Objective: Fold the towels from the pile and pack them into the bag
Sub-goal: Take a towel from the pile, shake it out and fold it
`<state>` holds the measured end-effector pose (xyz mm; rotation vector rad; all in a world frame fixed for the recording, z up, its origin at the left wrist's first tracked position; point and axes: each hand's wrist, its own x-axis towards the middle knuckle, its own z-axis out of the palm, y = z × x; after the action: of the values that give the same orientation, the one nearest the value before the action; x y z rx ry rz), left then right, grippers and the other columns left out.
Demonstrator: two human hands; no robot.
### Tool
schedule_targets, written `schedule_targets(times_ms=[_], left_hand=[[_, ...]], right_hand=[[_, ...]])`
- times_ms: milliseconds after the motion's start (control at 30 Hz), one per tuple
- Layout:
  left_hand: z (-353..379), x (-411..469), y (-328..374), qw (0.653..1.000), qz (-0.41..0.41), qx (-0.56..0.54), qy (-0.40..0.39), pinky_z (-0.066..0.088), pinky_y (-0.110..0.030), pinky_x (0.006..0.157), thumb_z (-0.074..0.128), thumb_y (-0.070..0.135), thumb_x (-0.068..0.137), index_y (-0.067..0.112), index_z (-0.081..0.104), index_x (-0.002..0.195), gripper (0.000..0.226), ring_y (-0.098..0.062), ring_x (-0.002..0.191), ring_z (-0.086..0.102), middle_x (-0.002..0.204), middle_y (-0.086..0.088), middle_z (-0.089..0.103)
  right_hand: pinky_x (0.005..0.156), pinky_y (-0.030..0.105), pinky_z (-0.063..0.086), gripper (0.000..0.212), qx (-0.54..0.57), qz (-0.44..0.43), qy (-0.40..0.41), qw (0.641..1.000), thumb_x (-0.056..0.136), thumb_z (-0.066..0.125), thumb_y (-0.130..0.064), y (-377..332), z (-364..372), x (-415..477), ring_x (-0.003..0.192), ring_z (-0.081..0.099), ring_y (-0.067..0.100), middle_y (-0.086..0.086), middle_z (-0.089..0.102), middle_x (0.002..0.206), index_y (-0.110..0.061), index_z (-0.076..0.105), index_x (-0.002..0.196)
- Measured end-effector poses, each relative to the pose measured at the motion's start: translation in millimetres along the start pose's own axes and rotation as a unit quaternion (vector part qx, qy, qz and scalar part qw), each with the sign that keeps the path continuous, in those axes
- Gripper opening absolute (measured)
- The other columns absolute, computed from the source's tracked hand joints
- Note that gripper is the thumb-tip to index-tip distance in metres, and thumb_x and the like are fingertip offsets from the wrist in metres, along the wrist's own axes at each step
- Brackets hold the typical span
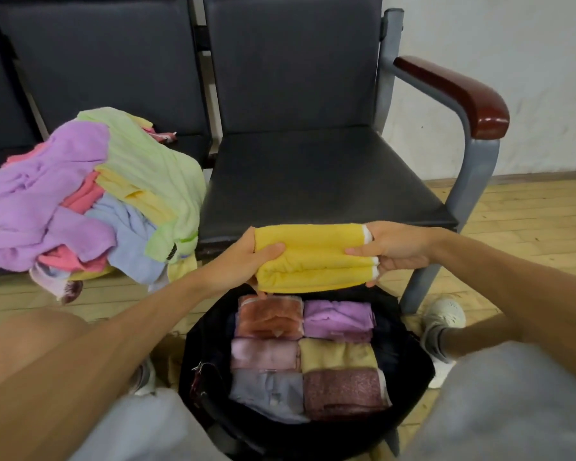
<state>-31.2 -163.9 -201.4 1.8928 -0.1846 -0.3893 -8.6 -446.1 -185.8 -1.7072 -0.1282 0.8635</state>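
A folded yellow towel (315, 257) hangs between both hands, just above the far rim of the open black bag (409, 371). My left hand (243, 261) grips its left end and my right hand (396, 247) grips its right end, where a white edge shows. Inside the bag lie several folded towels in two columns: a rust one (270, 317), a purple one (338, 321), a pale pink one (265, 354), an olive one (338, 357), a grey-blue one (266, 390) and a dark red one (345, 390). The pile of unfolded towels (80, 197) sits on the left seat.
A black seat (313, 174) of the bench stands right behind the bag, with a grey metal frame and a brown armrest (459, 91) at the right. My knees flank the bag, and my shoes (443, 317) rest on the wooden floor.
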Motion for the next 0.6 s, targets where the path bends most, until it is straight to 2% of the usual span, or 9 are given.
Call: schedule_targets(times_ms=[67, 133, 200, 267, 333, 433, 500, 533, 600], left_hand=[[-1, -5, -13, 0.999, -0.010, 0.013, -0.033, 0.058, -0.038, 0.082, 0.059, 0.046, 0.085, 0.022, 0.034, 0.133, 0.059, -0.010, 0.108, 0.064, 0.129, -0.001, 0.056], [-3, -9, -24, 0.995, -0.062, 0.010, -0.075, 0.058, -0.035, 0.081, 0.064, 0.048, 0.080, 0.019, 0.028, 0.138, 0.074, -0.013, 0.112, 0.062, 0.129, -0.001, 0.056], [-5, -10, -39, 0.982, -0.135, -0.013, -0.129, 0.058, -0.041, 0.084, 0.073, 0.043, 0.077, 0.018, 0.018, 0.140, 0.087, -0.019, 0.114, 0.062, 0.130, -0.005, 0.054], [-9, -9, -56, 0.967, -0.180, -0.025, -0.179, 0.056, -0.044, 0.087, 0.087, 0.035, 0.068, 0.020, 0.015, 0.142, 0.104, -0.025, 0.116, 0.061, 0.134, -0.011, 0.051], [-16, -4, -75, 0.957, -0.202, -0.006, -0.207, 0.054, -0.047, 0.094, 0.092, 0.031, 0.059, 0.021, 0.020, 0.143, 0.111, -0.026, 0.120, 0.057, 0.137, -0.011, 0.048], [-25, 7, -107, 0.948, -0.229, 0.033, -0.220, 0.054, -0.040, 0.094, 0.080, 0.019, 0.076, 0.018, 0.019, 0.149, 0.095, -0.022, 0.118, 0.058, 0.138, -0.007, 0.049], [-29, 14, -129, 0.943, -0.256, 0.047, -0.209, 0.056, -0.033, 0.088, 0.078, 0.018, 0.079, 0.015, 0.015, 0.151, 0.096, -0.021, 0.115, 0.060, 0.137, -0.007, 0.049], [-30, 17, -139, 0.940, -0.267, 0.042, -0.207, 0.057, -0.032, 0.086, 0.080, 0.019, 0.076, 0.013, 0.017, 0.151, 0.098, -0.020, 0.113, 0.061, 0.135, -0.007, 0.052], [-30, 22, -164, 0.938, -0.281, 0.040, -0.198, 0.057, -0.032, 0.085, 0.086, 0.028, 0.061, 0.012, 0.022, 0.150, 0.110, -0.019, 0.113, 0.062, 0.132, -0.007, 0.057]], right_hand=[[0.067, 0.033, 0.060, 0.052, 0.014, 0.033, -0.013, 0.999, 0.080, 0.069, -0.021, 13, 7, 6, 0.083, 0.070, 0.019, 0.008, 0.071, 0.101, -0.006, 0.055, 0.128], [0.070, 0.032, 0.059, 0.064, 0.033, 0.063, -0.032, 0.997, 0.069, 0.078, -0.021, 29, 17, 16, 0.082, 0.069, 0.018, 0.008, 0.069, 0.100, -0.007, 0.055, 0.127], [0.082, 0.035, 0.055, 0.059, 0.031, 0.086, -0.033, 0.995, 0.071, 0.082, -0.010, 48, 26, 30, 0.090, 0.066, 0.019, 0.009, 0.066, 0.108, -0.009, 0.056, 0.124], [0.098, 0.044, 0.047, 0.047, 0.044, 0.109, -0.026, 0.993, 0.086, 0.067, 0.000, 68, 33, 45, 0.108, 0.061, 0.027, 0.015, 0.061, 0.123, -0.004, 0.052, 0.131], [0.107, 0.048, 0.042, 0.047, 0.071, 0.132, -0.026, 0.988, 0.091, 0.059, 0.005, 88, 41, 60, 0.124, 0.055, 0.035, 0.018, 0.057, 0.134, 0.000, 0.050, 0.137], [0.103, 0.046, 0.047, 0.043, 0.101, 0.160, -0.008, 0.982, 0.086, 0.066, 0.004, 113, 60, 88, 0.121, 0.057, 0.032, 0.015, 0.061, 0.130, -0.001, 0.057, 0.128], [0.102, 0.048, 0.048, 0.062, 0.111, 0.178, 0.054, 0.976, 0.074, 0.080, -0.001, 132, 76, 107, 0.119, 0.058, 0.031, 0.016, 0.059, 0.132, -0.001, 0.054, 0.130], [0.098, 0.047, 0.051, 0.065, 0.123, 0.180, 0.087, 0.972, 0.073, 0.081, 0.000, 142, 83, 117, 0.115, 0.060, 0.030, 0.018, 0.059, 0.131, 0.000, 0.052, 0.131], [0.092, 0.043, 0.054, 0.052, 0.127, 0.183, 0.142, 0.965, 0.082, 0.074, 0.002, 160, 95, 136, 0.103, 0.061, 0.026, 0.021, 0.061, 0.124, 0.002, 0.052, 0.129]])
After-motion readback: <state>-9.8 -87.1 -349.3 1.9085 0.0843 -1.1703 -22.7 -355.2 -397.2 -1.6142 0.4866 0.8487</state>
